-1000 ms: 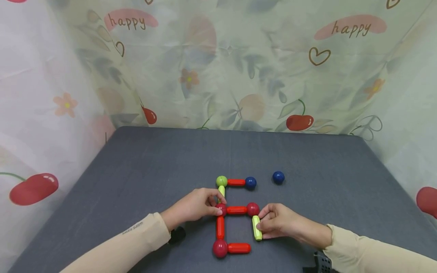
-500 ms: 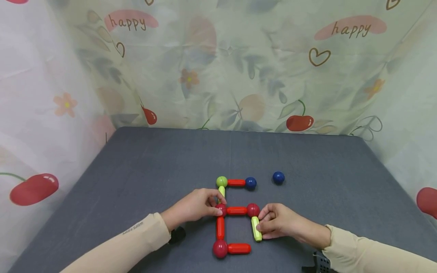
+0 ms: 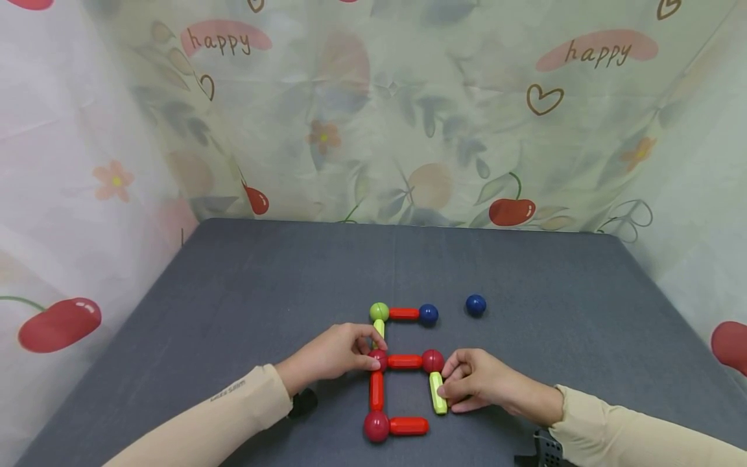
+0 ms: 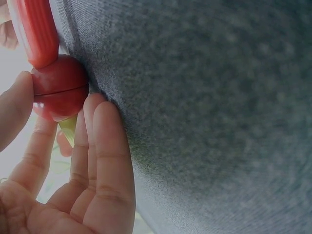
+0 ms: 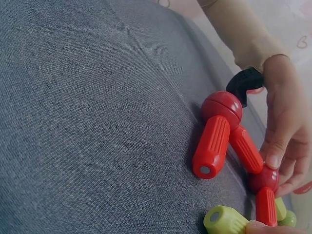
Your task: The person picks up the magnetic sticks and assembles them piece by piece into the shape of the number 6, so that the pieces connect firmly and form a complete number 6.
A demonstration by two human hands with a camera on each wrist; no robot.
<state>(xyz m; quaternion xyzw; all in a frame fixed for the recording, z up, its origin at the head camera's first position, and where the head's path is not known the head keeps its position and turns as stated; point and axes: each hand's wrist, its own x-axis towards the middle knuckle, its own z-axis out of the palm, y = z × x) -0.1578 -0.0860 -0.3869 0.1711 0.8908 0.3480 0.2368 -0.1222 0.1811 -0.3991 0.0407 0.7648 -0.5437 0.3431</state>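
Observation:
Magnetic rods and balls lie joined on the table. My left hand (image 3: 335, 350) holds the red ball (image 4: 61, 87) at the middle of the left side, thumb on one side and fingers on the other. A red rod (image 3: 405, 361) runs from it to a second red ball (image 3: 432, 360). Just below that ball, my right hand (image 3: 487, 381) pinches a yellow-green rod (image 3: 438, 393), its upper end right at the ball. Nearer me, a larger-looking red ball (image 5: 222, 109) carries a short red rod (image 5: 212, 147) with a bare metal tip.
At the far end of the joined shape are a green ball (image 3: 379, 312), a red rod (image 3: 404, 314) and a blue ball (image 3: 428, 314). A loose blue ball (image 3: 475, 305) sits to their right. Patterned cloth (image 3: 385, 130) hangs behind the dark grey table (image 3: 262, 279).
The yellow-green rod in my right hand has shifted slightly left, its upper end moving in under the right red ball. My left hand has stayed in place on its ball.

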